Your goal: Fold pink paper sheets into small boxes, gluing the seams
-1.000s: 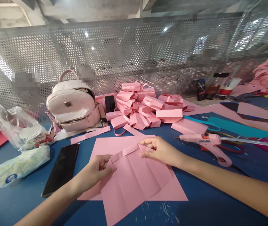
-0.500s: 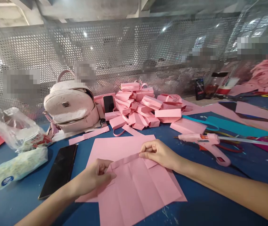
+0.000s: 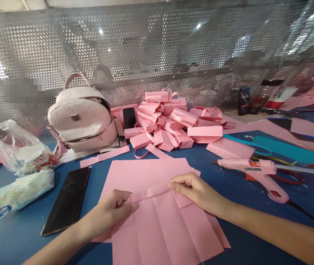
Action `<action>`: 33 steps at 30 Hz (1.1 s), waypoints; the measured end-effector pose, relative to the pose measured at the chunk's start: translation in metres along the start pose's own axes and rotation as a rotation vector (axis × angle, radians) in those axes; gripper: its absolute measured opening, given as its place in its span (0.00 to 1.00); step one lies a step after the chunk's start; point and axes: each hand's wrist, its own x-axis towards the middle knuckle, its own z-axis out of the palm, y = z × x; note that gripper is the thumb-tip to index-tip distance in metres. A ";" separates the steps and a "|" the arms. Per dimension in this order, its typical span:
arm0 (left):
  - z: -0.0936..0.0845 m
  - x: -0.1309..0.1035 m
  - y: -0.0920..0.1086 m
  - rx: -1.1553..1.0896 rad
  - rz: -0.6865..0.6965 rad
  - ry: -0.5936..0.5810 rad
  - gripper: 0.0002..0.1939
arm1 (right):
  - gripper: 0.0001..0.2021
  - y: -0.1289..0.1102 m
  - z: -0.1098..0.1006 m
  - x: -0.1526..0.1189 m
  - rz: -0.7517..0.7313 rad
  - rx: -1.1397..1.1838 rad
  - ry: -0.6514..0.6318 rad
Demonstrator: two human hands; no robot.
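A creased pink paper sheet point(image 3: 159, 228), its far edge folded over in a narrow strip, is held between both hands. My left hand point(image 3: 119, 208) pinches the left end of that fold between thumb and fingers. At the fold's right end, my right hand point(image 3: 187, 186) pinches the paper the same way. Vertical creases run down the sheet toward me. Beneath it lies a flat pink sheet point(image 3: 145, 169) on the blue table point(image 3: 98, 184). The tips of some fingers are hidden behind the paper.
Left are a black phone point(image 3: 67, 200), a plastic packet point(image 3: 16, 195) and a pale backpack point(image 3: 82, 117). Behind the sheets rises a heap of folded pink paper pieces point(image 3: 173, 117). A pink glue gun point(image 3: 261, 171) with its cord lies right, near teal strips point(image 3: 292, 149).
The view has shifted slightly, tilting down. My right hand sits a little farther right along the fold, and the held sheet appears slightly lower. Both hands keep their pinch.
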 end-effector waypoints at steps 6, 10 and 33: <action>0.001 0.002 -0.004 -0.021 -0.040 -0.078 0.28 | 0.28 0.003 -0.005 -0.003 0.043 0.113 -0.130; 0.002 0.004 -0.008 -0.064 -0.044 -0.049 0.30 | 0.26 0.002 -0.005 -0.004 0.038 0.103 -0.132; -0.002 0.006 0.007 -0.106 0.012 -0.049 0.28 | 0.31 0.004 -0.009 -0.003 -0.025 0.062 -0.255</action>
